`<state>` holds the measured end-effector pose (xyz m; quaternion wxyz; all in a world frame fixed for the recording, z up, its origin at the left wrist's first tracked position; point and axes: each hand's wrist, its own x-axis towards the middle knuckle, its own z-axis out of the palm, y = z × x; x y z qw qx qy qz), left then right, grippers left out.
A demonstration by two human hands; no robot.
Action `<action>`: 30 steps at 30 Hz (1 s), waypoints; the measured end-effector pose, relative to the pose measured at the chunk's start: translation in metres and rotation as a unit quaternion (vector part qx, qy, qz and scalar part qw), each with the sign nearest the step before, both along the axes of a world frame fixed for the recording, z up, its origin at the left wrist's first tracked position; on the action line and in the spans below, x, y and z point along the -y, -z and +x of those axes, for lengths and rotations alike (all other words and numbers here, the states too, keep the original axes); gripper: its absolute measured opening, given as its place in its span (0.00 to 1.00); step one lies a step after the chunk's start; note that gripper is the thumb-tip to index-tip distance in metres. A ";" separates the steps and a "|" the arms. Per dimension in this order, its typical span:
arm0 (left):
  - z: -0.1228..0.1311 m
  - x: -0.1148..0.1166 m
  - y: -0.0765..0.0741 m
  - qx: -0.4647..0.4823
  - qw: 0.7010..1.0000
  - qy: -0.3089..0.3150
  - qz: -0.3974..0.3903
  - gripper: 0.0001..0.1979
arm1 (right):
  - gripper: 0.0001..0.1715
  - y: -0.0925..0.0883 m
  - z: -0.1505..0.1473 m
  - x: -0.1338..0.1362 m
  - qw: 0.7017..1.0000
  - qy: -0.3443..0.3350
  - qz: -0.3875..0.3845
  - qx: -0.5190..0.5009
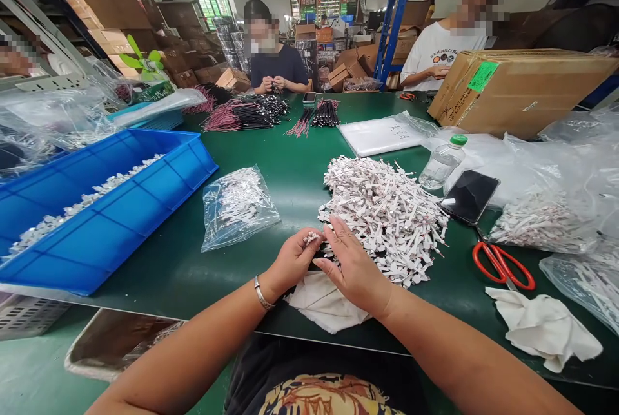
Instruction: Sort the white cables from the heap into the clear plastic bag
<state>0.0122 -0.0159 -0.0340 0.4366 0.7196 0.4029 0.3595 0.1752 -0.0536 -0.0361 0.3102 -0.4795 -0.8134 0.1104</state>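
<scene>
White connector bits (pixel 312 238) are pinched by the left hand (pixel 291 261), the right hand (pixel 352 265) held spread against the pile (pixel 387 215).

white T-shirt (pixel 438 57) | REMINISCENCE; green carton label (pixel 482 76) | too blurred to read

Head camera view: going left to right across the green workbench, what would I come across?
Blue plastic tray, clear bag of small white pieces, heap of small white pieces, black smartphone, red-handled scissors.
</scene>
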 end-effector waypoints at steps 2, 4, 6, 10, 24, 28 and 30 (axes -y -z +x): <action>-0.001 0.000 0.000 -0.001 1.000 -0.008 0.008 0.13 | 0.36 0.000 0.002 0.000 1.000 0.002 0.003 -0.006; -0.001 0.000 0.001 -0.006 1.000 -0.011 0.008 0.13 | 0.35 -0.001 0.003 -0.001 1.000 0.003 0.005 -0.016; -0.001 0.000 0.001 -0.011 1.000 -0.010 0.002 0.13 | 0.33 -0.002 0.005 -0.002 0.999 -0.002 0.008 -0.033; 0.003 0.002 -0.013 -0.009 0.999 -0.023 0.038 0.12 | 0.24 -0.006 0.010 -0.004 0.993 0.008 0.009 -0.117; 0.025 0.008 -0.073 -0.109 0.950 0.273 0.108 0.12 | 0.10 -0.034 0.015 0.004 0.865 -0.149 -0.316 -0.361; 0.025 0.009 -0.061 -0.017 0.966 0.254 -0.044 0.13 | 0.10 -0.027 0.012 0.004 0.754 -0.142 -0.497 -0.405; 0.025 0.011 -0.054 0.018 0.964 0.223 -0.143 0.14 | 0.13 -0.025 0.009 0.005 0.723 -0.145 -0.524 -0.426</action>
